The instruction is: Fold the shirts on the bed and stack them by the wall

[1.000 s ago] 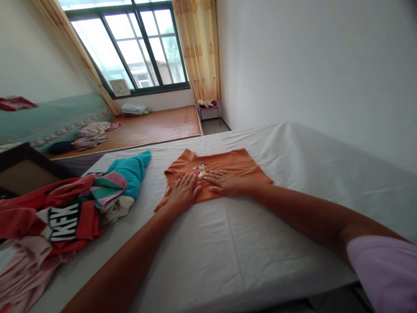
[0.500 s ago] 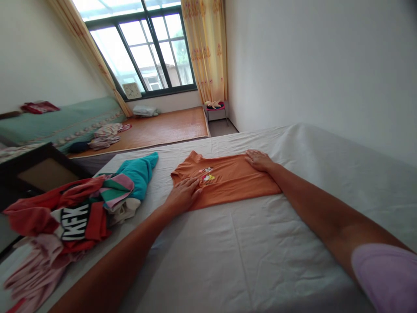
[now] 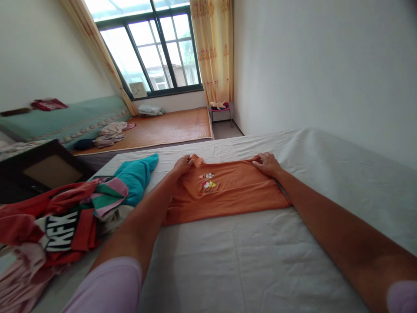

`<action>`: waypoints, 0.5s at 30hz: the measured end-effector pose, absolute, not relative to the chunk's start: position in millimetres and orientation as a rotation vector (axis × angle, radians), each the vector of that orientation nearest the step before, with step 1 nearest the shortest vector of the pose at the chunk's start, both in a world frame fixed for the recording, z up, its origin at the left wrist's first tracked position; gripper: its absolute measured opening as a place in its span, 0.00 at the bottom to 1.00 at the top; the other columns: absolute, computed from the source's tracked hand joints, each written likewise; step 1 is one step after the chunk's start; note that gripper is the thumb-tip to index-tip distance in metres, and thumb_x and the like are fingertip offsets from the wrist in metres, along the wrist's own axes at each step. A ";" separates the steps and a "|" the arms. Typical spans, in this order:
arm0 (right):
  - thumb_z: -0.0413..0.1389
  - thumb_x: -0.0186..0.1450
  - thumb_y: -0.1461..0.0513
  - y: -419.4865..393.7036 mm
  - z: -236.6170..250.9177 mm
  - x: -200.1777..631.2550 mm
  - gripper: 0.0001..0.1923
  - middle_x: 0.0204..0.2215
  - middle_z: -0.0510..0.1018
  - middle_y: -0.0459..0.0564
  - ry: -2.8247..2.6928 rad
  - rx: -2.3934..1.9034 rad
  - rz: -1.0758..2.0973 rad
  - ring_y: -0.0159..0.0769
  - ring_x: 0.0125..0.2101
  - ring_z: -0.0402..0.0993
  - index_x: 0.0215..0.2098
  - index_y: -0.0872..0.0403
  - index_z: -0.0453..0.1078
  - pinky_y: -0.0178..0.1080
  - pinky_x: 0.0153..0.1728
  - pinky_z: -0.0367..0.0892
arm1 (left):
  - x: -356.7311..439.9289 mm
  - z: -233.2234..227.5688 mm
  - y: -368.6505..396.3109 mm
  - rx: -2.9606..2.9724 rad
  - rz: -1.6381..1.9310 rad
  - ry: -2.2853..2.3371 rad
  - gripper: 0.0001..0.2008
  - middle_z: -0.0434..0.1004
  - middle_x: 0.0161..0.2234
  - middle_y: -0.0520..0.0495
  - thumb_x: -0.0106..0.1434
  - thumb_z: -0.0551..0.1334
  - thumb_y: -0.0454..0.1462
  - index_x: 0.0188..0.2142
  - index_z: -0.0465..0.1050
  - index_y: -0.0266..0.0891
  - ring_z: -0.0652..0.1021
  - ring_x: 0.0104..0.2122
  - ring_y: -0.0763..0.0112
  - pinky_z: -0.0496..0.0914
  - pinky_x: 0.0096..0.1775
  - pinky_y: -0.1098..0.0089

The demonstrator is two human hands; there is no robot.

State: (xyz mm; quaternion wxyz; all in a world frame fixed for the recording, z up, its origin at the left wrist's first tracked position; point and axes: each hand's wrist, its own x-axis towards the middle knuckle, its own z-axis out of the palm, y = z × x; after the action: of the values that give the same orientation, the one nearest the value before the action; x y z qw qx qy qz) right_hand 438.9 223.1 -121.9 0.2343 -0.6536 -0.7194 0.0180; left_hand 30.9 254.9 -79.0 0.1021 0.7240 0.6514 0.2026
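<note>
- Shirt (image 3: pixel 234 193), orange, lies spread on the white sheet (image 3: pixel 208 269) in front of me, its long axis running left to right across my body: neck end to my left, hem to my right.
- My left hand (image 3: pixel 184 164) is at the far corner by the neck end, fingers bent down; I cannot tell whether they grip cloth.
- My right hand (image 3: pixel 267 164) is at the far hem corner, thumb and fingers pinching the edge.
- Each hand is nearer its own end; most of the cloth lies between them and on my side.
- A heap of clothes (image 3: pixel 61 230) sits left of it, apart.
</note>
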 end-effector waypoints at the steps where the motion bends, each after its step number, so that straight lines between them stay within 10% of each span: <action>1: 0.55 0.62 0.52 223.4 -121.7 438.4 0.17 0.46 0.75 0.57 -1.947 -1.799 0.058 0.51 0.50 0.67 0.44 0.53 0.74 0.48 0.50 0.65 | 34.5 -79.5 260.0 2.121 0.618 1.921 0.14 0.80 0.43 0.41 0.60 0.60 0.38 0.45 0.75 0.37 0.77 0.44 0.60 0.68 0.47 0.66; 9: 0.58 0.52 0.61 212.8 -108.6 442.2 0.19 0.36 0.80 0.48 -1.622 -1.293 0.874 0.38 0.33 0.75 0.43 0.52 0.65 0.39 0.33 0.69 | 36.2 -35.5 245.3 2.005 0.916 1.583 0.27 0.78 0.44 0.44 0.52 0.62 0.34 0.54 0.71 0.34 0.78 0.40 0.66 0.72 0.41 0.67; 15: 0.65 0.47 0.60 190.9 -83.6 458.5 0.30 0.42 0.81 0.51 -1.668 -1.021 1.287 0.42 0.45 0.75 0.48 0.53 0.70 0.43 0.46 0.67 | 9.1 -11.8 158.5 1.964 0.879 1.069 0.41 0.71 0.55 0.38 0.48 0.67 0.33 0.63 0.61 0.41 0.78 0.41 0.68 0.73 0.39 0.69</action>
State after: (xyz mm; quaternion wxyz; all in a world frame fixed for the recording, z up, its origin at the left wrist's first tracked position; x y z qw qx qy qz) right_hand 458.5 190.9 -83.6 0.3895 -0.4017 -0.6561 0.5064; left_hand 9.1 158.5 -11.8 0.3610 0.7623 0.4147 0.3413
